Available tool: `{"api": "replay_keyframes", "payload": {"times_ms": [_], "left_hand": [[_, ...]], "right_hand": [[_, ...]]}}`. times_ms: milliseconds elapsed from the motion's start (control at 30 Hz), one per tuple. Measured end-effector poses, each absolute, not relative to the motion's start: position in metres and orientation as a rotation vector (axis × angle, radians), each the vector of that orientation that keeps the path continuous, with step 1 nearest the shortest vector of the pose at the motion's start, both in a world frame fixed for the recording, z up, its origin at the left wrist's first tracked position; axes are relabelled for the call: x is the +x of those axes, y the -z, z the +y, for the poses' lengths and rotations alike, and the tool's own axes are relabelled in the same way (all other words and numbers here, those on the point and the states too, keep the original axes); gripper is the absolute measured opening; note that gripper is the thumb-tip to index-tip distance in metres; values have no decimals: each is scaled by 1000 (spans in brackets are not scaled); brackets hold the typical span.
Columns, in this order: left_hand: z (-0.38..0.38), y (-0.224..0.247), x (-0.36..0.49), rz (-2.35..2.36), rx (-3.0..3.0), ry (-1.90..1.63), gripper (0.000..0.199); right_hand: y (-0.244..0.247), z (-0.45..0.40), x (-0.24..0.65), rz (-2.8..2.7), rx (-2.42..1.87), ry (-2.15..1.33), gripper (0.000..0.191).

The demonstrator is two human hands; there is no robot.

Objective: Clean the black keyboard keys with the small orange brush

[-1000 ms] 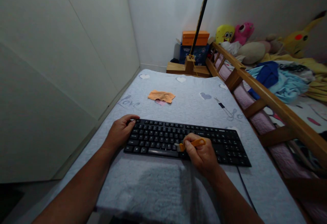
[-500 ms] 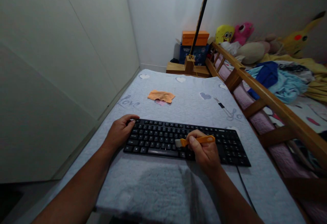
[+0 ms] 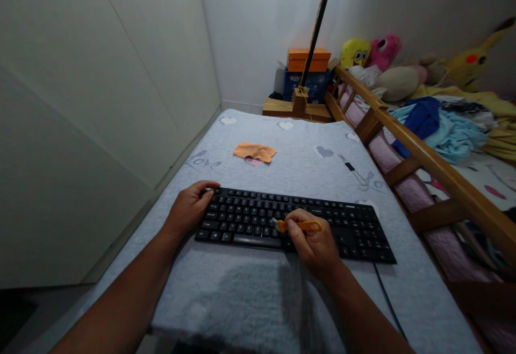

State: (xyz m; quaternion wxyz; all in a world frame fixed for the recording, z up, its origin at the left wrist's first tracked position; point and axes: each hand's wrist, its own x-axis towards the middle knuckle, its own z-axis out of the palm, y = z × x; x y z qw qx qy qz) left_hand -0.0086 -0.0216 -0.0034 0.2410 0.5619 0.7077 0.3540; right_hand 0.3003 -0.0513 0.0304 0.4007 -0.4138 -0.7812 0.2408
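Keyboard (image 3: 252, 217), lower centre, appeared mid-brushing, remainder unclear; fingers of right hand (image 3: 312, 243) clamped brush (image 3: 311, 226), those of left hand (image 3: 187, 209), keyboard's end.

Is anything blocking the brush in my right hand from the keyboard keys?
Nothing visible is. The brush in your right hand has its bristles at the keys of the keyboard. Your left hand is off at the far left corner, and the orange cloth lies beyond the keyboard.

Home bedroom, wooden bed rail (image 3: 427, 164), plush toys (image 3: 385, 52), rumpled bedclothes (image 3: 455, 139)
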Motion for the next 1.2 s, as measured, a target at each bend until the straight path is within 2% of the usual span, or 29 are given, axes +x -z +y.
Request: {"api": "replay_keyframes", "payload": {"times_ms": [500,733,1200], "left_hand": [[-22,8,-12,1914,1535,-963,42],[-21,8,-12,1920,1546,-961,41],[-23,3,-9,1928,1538,-971,40]], "right_hand": [[-30,-50,301,-1887,-1090,-613,23],[-28,-51,303,-1805,-1105,-814,30],[-23,-47,292,-1894,-1071,-503,18]]}}
